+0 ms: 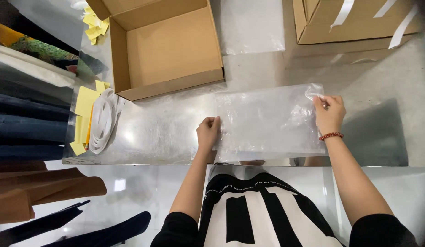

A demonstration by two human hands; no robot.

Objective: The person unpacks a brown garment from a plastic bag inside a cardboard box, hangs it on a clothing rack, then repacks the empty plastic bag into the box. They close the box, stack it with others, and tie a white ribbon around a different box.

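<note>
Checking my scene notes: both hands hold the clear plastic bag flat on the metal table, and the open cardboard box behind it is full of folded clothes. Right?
Not quite. The head view shows the open cardboard box empty. The rest holds: the left hand and the right hand hold the clear plastic bag flat on the metal table.

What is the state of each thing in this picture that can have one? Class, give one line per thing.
Clear plastic bag: flat on the table, held at both ends.
Left hand: pinching the bag's left edge.
Right hand: pinching the bag's upper right corner.
Cardboard box: open, empty.
Second cardboard box: flaps folded over, tape strips hanging loose.
White strip: loosely coiled.
Yellow paper strips: piled loose.
</note>
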